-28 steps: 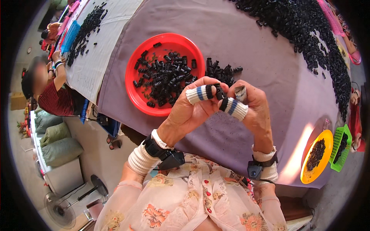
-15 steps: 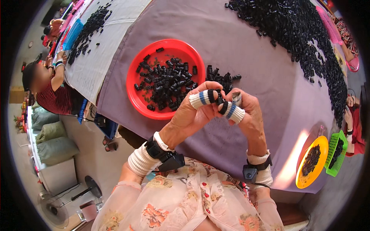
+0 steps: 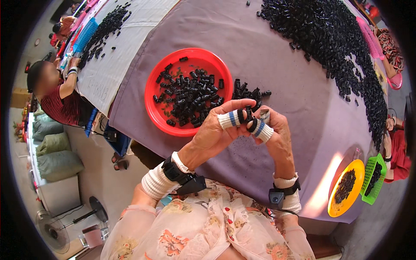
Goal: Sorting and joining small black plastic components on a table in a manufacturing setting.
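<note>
Purple-grey cloth (image 3: 277,73) fills the middle of the view, and spread across its far right, the big heap (image 3: 320,39) of black parts trails down along the edge. Next in size comes the red plate (image 3: 208,60), left of centre, with a loose mound of black pieces (image 3: 190,95) in it. Now the hands, just beside that plate: the left hand (image 3: 212,134) has thumb and forefinger closed on one small part, and the right hand (image 3: 279,132) comes in from the other side, its thumb tip right at the piece; how firmly its fingers grip, I cannot tell. Over at the lower right, a yellow plate (image 3: 333,211) carries dark bits, with a green basket (image 3: 370,198) just beside it. Smaller again, a little cluster (image 3: 248,92) of parts lies beyond the fingertips. Striped knitted sleeves (image 3: 229,119) wrap both thumbs, and between the two hands sits the smallest, the black part (image 3: 248,111) itself.
</note>
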Demonstrator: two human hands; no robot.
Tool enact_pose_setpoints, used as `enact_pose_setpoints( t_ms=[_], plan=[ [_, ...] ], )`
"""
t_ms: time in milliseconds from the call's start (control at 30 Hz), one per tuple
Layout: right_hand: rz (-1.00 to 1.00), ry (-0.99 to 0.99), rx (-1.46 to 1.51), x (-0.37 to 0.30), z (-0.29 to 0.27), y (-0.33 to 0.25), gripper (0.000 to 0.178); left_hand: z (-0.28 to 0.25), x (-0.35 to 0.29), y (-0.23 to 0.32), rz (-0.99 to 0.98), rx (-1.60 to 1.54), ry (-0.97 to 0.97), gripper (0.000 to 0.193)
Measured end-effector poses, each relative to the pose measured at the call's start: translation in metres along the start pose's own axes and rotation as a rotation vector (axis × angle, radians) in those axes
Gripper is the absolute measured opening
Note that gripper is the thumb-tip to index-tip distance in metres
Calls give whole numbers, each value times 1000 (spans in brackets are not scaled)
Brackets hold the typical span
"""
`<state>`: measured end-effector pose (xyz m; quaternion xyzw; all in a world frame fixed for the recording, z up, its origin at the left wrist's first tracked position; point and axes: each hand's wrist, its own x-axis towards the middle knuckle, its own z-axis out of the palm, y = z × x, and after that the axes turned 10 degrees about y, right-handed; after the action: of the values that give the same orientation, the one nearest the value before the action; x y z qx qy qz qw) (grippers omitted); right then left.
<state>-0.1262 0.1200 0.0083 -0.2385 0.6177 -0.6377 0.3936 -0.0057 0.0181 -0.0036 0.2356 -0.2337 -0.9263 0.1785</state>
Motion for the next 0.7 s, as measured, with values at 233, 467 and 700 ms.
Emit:
enact_pose_setpoints(
  t_ms=[233, 467, 700],
  plan=[
    [-18, 3, -37, 0, -1, 4, 24, -3, -1, 2, -17, 21, -18, 44],
    [-28, 10, -29, 1, -1, 8, 22, -4, 0, 2, -5, 56, -13, 44],
    [2, -18, -9, 0, -1, 10, 15, -7, -1, 2, 8, 36, -23, 40]
  ],
)
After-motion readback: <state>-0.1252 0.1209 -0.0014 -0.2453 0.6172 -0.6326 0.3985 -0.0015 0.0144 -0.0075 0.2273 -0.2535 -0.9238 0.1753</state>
